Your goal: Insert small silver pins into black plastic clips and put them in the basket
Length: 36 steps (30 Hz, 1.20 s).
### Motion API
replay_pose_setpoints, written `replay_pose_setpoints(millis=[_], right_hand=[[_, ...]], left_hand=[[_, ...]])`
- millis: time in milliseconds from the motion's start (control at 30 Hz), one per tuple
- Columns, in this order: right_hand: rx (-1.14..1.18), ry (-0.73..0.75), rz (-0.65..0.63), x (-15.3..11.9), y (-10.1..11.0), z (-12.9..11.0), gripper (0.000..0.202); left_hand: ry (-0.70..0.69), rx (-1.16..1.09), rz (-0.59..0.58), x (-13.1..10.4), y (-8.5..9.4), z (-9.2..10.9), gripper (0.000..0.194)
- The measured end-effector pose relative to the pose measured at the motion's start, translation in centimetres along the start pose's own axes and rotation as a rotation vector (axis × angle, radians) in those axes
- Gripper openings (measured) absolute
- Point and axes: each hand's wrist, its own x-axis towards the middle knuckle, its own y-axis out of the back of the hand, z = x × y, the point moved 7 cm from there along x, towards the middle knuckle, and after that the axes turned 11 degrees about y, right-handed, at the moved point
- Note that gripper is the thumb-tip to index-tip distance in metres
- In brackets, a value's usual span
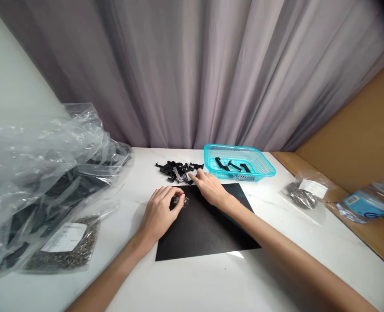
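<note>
Head view: left hand (162,209) is curling by tiny silvery metal bits (185,201), right hand (209,186) reaching slim black plastic parts (171,170), grips unclear; best separating singly.

Behind the white desk (208,284) we see a grey curtain (179,78) hanging in folds. A pale panel (13,65) rises at our left; at our right, a blue-labelled clear bottle (370,204) lies before a brown panel (357,130).

Black plastic parts (171,170), slim, elongated, heaped loosely on desk (195,284) just beyond black sheet (208,229), pointing various ways. Small shiny metal pieces (185,201) in little cluster on sheet, partly hidden.
</note>
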Motion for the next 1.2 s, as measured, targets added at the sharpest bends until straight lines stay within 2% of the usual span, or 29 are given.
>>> replay_pose_setpoints(millis=[100,200,300,367,467,533,600,733,833,967,1133,1200], right_hand=[[0.085,0.003,-0.014,0.6,-0.7,1.3,0.020],[0.191,-0.028,0.022,0.2,0.0,2.0,0.013],[0.314,-0.068,0.063,-0.5,1.1,0.7,0.020],[0.556,-0.115,0.073,-0.9,1.2,-0.6,0.027],[0.896,-0.209,0.141,-1.6,1.0,-1.8,0.032],[0.846,-0.254,0.187,-2.6,1.1,-2.0,0.031],[0.632,-0.259,0.163,-3.7,1.2,-2.5,0.033],[0.212,-0.054,-0.116,-5.6,0.1,-5.5,0.034],[0.058,0.055,-0.239,-6.5,-1.0,-7.0,0.043],[0.037,0.084,-0.264,-6.5,-1.6,-7.4,0.041],[0.189,-0.070,-0.133,-6.5,-1.1,-5.8,0.014],[0.229,-0.102,-0.103,-6.8,-0.9,-5.3,0.010]], left_hand=[[0.004,0.011,0.010,0.2,0.1,-0.5,0.009],[0.059,-0.052,-0.009,0.4,0.0,-1.0,0.006],[0.181,-0.282,-0.114,0.4,-0.7,-1.3,0.031],[0.251,-0.500,-0.223,0.1,-1.7,-1.2,0.047],[0.337,-0.750,-0.318,-0.2,-2.8,-1.0,0.048],[0.380,-0.809,-0.330,-0.2,-3.1,-1.3,0.046],[0.407,-0.810,-0.316,0.0,-3.0,-1.8,0.044],[0.446,-0.768,-0.227,0.4,-2.3,-2.9,0.040],[0.423,-0.721,-0.186,0.5,-2.0,-3.0,0.036],[0.383,-0.652,-0.150,0.4,-1.8,-2.7,0.030],[0.369,-0.602,-0.104,0.4,-1.4,-2.5,0.027],[0.356,-0.589,-0.096,0.5,-1.2,-2.3,0.025]])
